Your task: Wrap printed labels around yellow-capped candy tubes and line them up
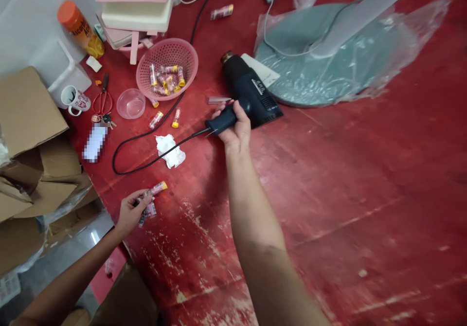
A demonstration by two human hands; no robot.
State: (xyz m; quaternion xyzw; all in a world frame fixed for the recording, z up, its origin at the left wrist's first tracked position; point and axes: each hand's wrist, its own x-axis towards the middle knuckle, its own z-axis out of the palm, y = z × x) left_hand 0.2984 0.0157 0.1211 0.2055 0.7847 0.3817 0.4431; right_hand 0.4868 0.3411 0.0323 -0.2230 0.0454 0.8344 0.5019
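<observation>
In my right hand (pixel 235 124) is the handle of a black heat gun (pixel 251 90), its metal nozzle pointing to the upper left and its cord trailing left. My left hand (pixel 134 211), lower on the left, pinches a small clear tube with a yellow cap (pixel 158 188); printed plastic wrappers (pixel 148 211) show under the fingers. Similar capped tubes (pixel 168 80) fill part of a pink perforated basket (pixel 191 61). A few more lie loose near it, such as one tube (pixel 176 117) standing out below the basket.
On the red table (pixel 346 194) are a crumpled white tissue (pixel 170 151), a pink bowl (pixel 131 104), red-handled scissors (pixel 103 99), a mug (pixel 75 100) and a phone (pixel 95 142). A plastic-wrapped round base (pixel 328 48) stands upper right. Cardboard boxes (pixel 31 112) sit beyond the left edge.
</observation>
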